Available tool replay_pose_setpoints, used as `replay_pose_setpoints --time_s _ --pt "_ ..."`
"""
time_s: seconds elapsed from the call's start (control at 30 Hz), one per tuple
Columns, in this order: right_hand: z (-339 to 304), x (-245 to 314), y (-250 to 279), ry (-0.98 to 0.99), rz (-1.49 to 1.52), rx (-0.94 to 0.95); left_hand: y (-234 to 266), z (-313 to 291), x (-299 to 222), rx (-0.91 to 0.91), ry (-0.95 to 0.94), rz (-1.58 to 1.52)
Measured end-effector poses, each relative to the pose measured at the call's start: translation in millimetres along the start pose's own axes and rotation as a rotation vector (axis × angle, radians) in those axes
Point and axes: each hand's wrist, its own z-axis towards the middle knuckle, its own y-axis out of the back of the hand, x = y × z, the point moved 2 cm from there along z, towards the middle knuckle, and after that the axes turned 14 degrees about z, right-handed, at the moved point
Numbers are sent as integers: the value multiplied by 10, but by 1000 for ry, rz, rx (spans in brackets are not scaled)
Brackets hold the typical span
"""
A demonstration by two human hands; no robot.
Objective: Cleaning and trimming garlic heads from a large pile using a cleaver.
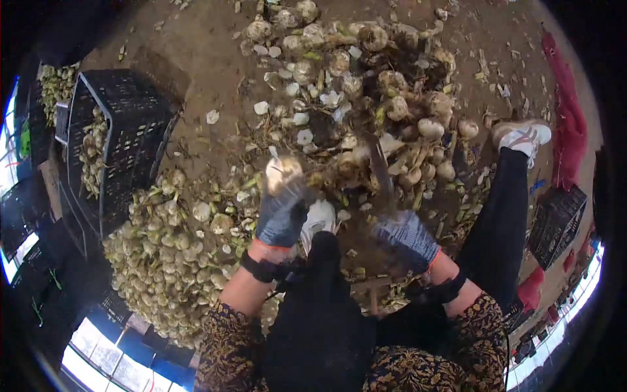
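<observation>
A pale garlic bulb (283,171) sits in the grip of my left hand (281,212), which wears a dark work glove. My right hand (406,240), in a grey-blue glove, is closed around the handle of a knife (379,163). The dark blade points away from me and is smeared by motion, so its exact shape is unclear. Bulb and blade are apart. Beyond both hands lies a loose heap of untrimmed garlic bulbs (392,108) with stalks and roots. To my left, close to my forearm, spreads a big pile of trimmed garlic (176,261).
Black plastic crates (134,121) stand at the left, one holding garlic. Peel scraps and stalk bits litter the dirt floor (202,52). My shoe (522,136) stretches out at the right, near a red mesh sack (568,117) and another black crate (556,225).
</observation>
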Motion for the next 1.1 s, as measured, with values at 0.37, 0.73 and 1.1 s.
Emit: replay_pose_setpoints --time_s 0.37,0.73,1.1 --pt "-54 159 -371 -928 1588 95 -798 -62 231 6 -51 409" --pt "-8 120 -214 -1229 1558 -447 -524 -638 -336 -113 -65 871" --pt "-117 -358 -97 -320 577 -41 930 -3433 -2791 -1401 -788 1075"
